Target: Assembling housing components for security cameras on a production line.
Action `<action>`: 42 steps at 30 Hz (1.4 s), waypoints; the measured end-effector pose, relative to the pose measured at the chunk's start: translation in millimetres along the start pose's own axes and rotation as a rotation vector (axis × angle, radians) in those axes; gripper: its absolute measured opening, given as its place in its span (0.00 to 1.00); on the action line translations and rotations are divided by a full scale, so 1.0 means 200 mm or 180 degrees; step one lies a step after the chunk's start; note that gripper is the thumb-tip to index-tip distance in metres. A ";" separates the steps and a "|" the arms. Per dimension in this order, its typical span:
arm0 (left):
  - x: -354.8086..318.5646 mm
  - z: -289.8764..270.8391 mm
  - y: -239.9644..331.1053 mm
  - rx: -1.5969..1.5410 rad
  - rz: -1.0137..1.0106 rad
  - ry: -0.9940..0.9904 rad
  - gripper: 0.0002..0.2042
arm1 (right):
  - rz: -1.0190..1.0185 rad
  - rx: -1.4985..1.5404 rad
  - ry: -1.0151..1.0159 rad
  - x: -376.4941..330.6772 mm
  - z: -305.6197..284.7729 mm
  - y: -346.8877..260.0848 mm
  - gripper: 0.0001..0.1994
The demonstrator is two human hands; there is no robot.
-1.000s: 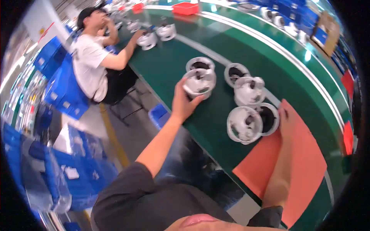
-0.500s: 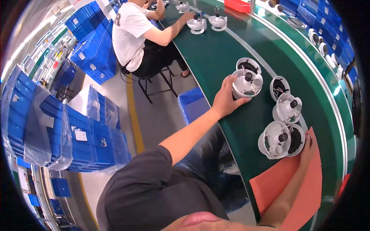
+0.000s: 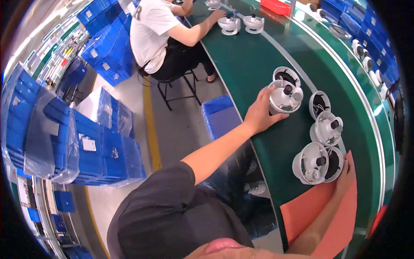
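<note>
My left hand [image 3: 260, 113] curls its thumb and fingers round the side of a white dome camera [image 3: 286, 97] with a black lens. Its white cover [image 3: 286, 75], dark inside, sits just behind it. At the right, my right hand [image 3: 346, 176] rests against the rim of another open white cover [image 3: 333, 164] with a dark inside, its fingers along the outer edge. Thin wires link that cover to a second dome camera [image 3: 311, 164] beside it. A third dome camera [image 3: 328, 129] stands just beyond, next to its own open cover [image 3: 319, 105].
An orange sheet [image 3: 308, 207] lies under my right forearm on the green bench [image 3: 276, 142]. A blue bin [image 3: 220, 114] stands by the bench's left edge. Farther up, a seated co-worker [image 3: 159, 39] works near more dome cameras [image 3: 253, 24]. Stacked blue crates [image 3: 95, 142] fill the left.
The whole view has shifted slightly, so the bench items appear a little farther right and lower. Both hands keep their places on the same parts.
</note>
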State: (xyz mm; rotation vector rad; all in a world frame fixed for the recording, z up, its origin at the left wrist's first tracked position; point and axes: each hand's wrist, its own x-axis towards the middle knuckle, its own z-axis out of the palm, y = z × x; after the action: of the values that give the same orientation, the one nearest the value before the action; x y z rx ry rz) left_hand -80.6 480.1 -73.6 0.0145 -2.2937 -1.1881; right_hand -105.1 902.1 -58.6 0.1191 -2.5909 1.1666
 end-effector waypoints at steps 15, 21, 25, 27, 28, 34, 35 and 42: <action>0.01 0.02 -0.03 0.0025 0.0145 -0.0015 0.44 | 0.0015 0.0616 0.0193 0.00 0.03 0.11 0.15; 0.01 0.00 -0.04 0.0194 0.0166 0.0058 0.43 | 0.0278 0.0453 0.0199 -0.02 0.03 -0.03 0.16; 0.02 0.01 -0.01 0.0232 0.0234 -0.0015 0.42 | 0.0400 0.0509 0.0285 -0.03 0.01 0.03 0.14; 0.01 0.01 -0.02 0.0233 0.0251 -0.0039 0.42 | 0.0172 0.0537 0.0212 -0.01 0.03 0.06 0.12; 0.01 0.01 -0.03 0.0250 0.0221 -0.0035 0.42 | 0.0186 0.0535 0.0261 -0.01 0.03 0.07 0.12; 0.03 0.03 -0.04 0.0138 0.0343 0.0025 0.42 | 0.0378 0.0335 0.0196 -0.01 0.02 0.03 0.12; 0.03 0.04 -0.03 0.0182 0.0335 -0.0007 0.42 | 0.0381 0.0309 0.0238 -0.02 0.00 0.02 0.12; 0.01 0.01 -0.10 -0.0099 0.0328 0.0008 0.40 | -0.0121 0.0428 0.0412 0.00 0.08 0.08 0.11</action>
State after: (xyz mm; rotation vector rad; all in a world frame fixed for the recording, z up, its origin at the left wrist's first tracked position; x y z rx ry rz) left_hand -88.0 469.4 -88.9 -0.1124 -2.2448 -1.1700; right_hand -111.6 901.2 -80.9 0.1170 -2.3881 1.2903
